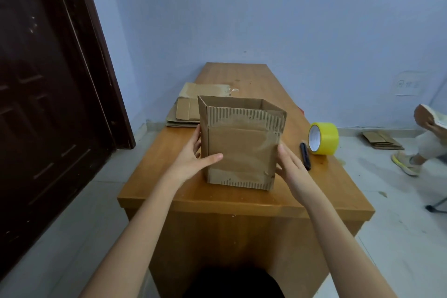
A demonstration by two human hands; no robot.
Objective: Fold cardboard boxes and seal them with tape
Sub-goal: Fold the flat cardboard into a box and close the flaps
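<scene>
A brown cardboard box stands upright near the middle of the wooden table, its top open and its near face torn so the corrugation shows. My left hand holds the box's left corner, thumb across the near face and fingers along the left side. My right hand lies flat against the box's right side with straight fingers. A roll of yellow tape stands on edge to the right of the box. A dark cutter lies between the box and the tape.
Flattened cardboard sheets are stacked at the table's far left. More flat cardboard lies on the floor at the right, near a seated person's leg and shoe. A dark door stands at the left.
</scene>
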